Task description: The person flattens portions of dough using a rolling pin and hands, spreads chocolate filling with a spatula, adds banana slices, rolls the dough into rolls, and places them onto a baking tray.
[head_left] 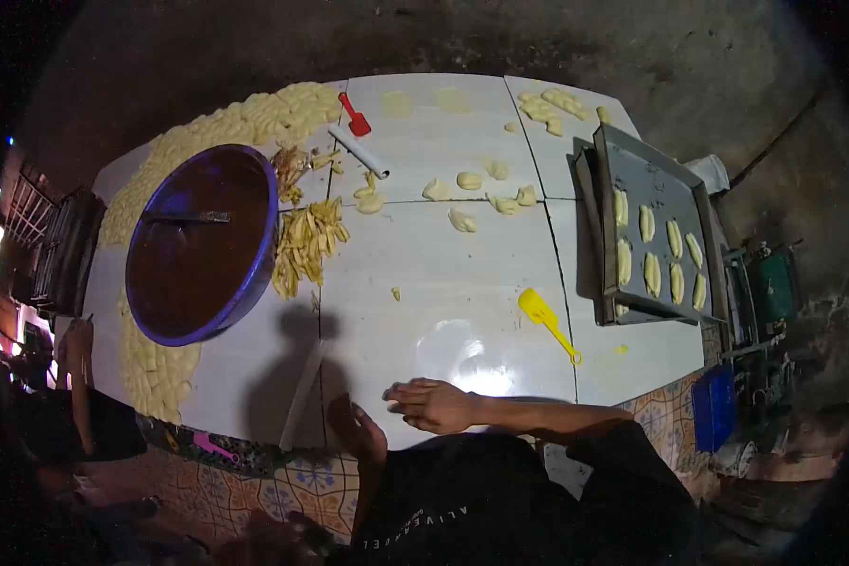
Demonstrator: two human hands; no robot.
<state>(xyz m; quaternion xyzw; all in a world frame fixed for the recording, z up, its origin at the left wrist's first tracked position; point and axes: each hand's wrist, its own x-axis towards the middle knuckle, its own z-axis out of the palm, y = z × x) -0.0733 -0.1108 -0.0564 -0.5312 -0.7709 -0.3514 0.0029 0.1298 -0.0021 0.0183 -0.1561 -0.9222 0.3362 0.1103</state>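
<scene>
My right hand point(431, 406) is stretched over the front edge of the white table, palm down and fingers apart, holding nothing. Beside it, in shadow at the table edge, my left hand point(357, 429) has its fingers extended and nothing visible in them. A long pale stick point(302, 391) lies just left of my left hand. To the right of my right hand is a yellow plastic scraper point(544, 321). Several lumps of pale dough point(469, 180) lie farther back, and a small scrap point(396, 294) sits nearer to me.
A purple-rimmed basin point(272, 241) holds brown filling and a utensil. Yellowish strips point(307, 241) are heaped beside it; many dough pieces point(245, 123) line the left. A white tube point(358, 151) and red scraper point(355, 115) lie behind. Shaped dough fills a tray point(651, 170). Another person's hand point(77, 344) shows at left.
</scene>
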